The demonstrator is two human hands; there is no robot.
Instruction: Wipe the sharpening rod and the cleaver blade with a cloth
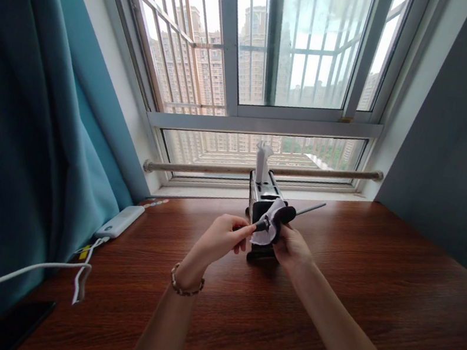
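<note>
A metal and black device (267,190) with black feet stands on the table near the window; I cannot make out its kind. My left hand (223,238), a beaded bracelet on its wrist, pinches a short black handle-like piece (261,225) in front of it. My right hand (292,246) is closed around a black rounded part (285,214), its fingers partly hidden. Between the hands is a crumpled white tissue or cloth (266,237). From the black part a thin grey rod (312,209) sticks out to the upper right. Another white tissue-like piece (262,163) rises upright from the device's top.
The dark wood table (349,314) reaches to the window sill. At left lie a white power strip or box (120,222), a white cable (11,272) and a dark flat object (18,324), beside a blue curtain (17,103). A horizontal rail (328,172) crosses before the window.
</note>
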